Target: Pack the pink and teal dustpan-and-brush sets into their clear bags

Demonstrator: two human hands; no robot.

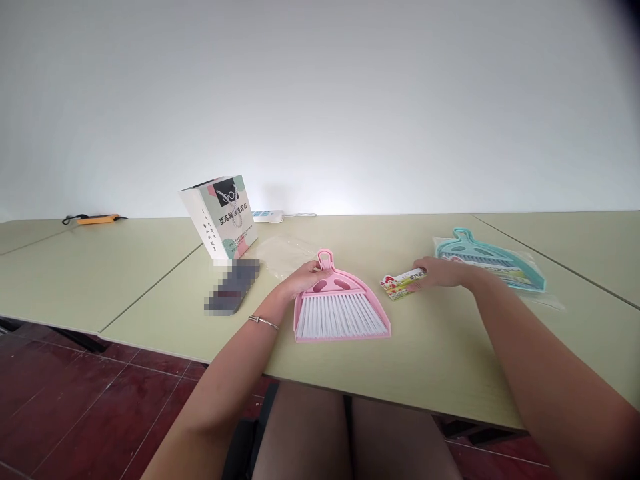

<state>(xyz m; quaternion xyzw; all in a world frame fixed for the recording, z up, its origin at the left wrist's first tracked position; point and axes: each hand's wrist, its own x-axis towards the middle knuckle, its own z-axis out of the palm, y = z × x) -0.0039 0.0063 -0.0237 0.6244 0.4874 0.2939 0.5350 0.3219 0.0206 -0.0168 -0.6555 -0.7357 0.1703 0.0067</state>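
Observation:
A pink dustpan (381, 319) lies on the table with a white-bristled brush (343, 316) nested in it. My left hand (301, 279) is closed on the dustpan's handle, its fingertips at the grip below the hanging loop. To the right, my right hand (437, 272) pinches a printed cardboard label (397, 284) just above the tabletop. Beyond that hand lies a teal dustpan (525, 268) with a brush, in a clear plastic bag with a printed label; my right wrist partly covers it.
A white paper bag (225, 223) stands tilted at the back left, with a dark blurred-out flat object (235, 287) before it. Clear plastic wrap (287, 253) lies behind the pink dustpan. A power strip (269, 216) sits by the wall, an orange item (97, 219) far left.

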